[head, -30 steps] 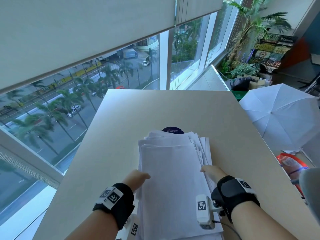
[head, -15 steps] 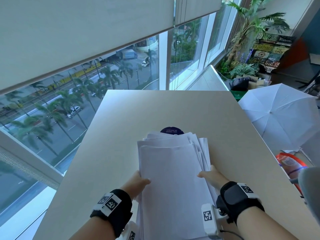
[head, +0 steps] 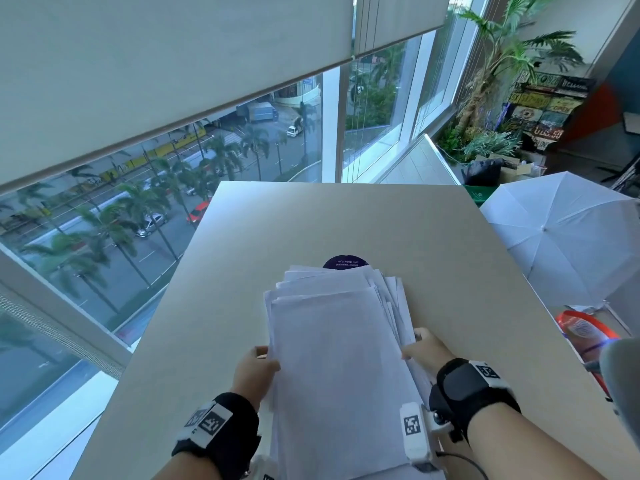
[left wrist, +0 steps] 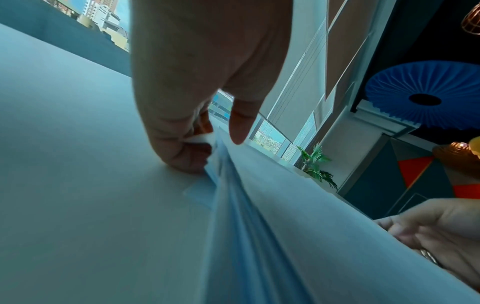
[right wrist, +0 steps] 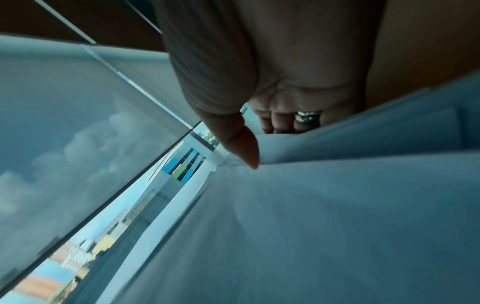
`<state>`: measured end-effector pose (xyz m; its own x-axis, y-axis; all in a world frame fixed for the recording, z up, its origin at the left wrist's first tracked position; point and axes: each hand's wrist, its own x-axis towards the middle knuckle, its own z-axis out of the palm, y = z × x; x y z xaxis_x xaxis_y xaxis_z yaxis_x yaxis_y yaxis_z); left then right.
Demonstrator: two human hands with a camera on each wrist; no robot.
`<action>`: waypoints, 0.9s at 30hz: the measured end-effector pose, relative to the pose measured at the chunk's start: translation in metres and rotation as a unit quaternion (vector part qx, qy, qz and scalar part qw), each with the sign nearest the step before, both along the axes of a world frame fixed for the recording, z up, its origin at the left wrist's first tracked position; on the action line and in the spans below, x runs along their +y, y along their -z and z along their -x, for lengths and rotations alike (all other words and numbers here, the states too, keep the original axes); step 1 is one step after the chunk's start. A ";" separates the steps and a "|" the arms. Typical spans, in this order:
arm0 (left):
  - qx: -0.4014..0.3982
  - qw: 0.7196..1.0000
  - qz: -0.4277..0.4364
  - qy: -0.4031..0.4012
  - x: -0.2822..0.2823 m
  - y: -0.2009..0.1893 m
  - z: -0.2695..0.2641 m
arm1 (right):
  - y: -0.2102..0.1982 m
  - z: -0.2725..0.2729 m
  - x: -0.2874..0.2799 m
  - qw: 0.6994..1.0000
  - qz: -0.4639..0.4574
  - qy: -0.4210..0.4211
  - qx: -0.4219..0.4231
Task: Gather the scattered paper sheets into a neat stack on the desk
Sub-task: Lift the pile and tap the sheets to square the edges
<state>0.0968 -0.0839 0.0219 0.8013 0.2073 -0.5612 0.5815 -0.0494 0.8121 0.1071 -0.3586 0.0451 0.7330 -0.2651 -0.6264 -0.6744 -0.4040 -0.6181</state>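
The paper stack (head: 341,362) lies on the tabletop (head: 433,258) between both hands. The left hand (head: 254,370) pinches its left edge. The right hand (head: 426,349) grips its right edge, thumb on top.

Paper stack (head: 341,368) half hides purple sticker (head: 345,262).

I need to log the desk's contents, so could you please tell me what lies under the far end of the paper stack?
A dark purple round sticker with small white text peeks out from under the paper stack on the desk. Its nearer part is covered.
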 end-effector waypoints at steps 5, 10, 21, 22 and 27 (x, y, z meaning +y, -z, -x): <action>0.002 0.992 -0.065 0.107 -0.013 -0.006 0.002 | -0.003 0.000 0.017 0.999 0.010 -0.040 0.032; 0.004 0.998 0.006 0.066 -0.010 -0.008 0.001 | -0.001 0.004 0.011 0.999 -0.030 -0.017 0.017; -0.014 0.972 -0.233 0.038 0.014 0.003 0.017 | 0.010 0.014 0.015 0.999 -0.041 0.015 0.031; -0.014 0.974 -0.225 0.032 0.015 0.002 0.020 | 0.011 0.015 0.014 0.999 -0.031 0.028 0.023; 0.023 0.983 -0.182 0.031 0.023 0.005 0.030 | 0.007 0.020 0.015 1.000 0.010 0.018 0.015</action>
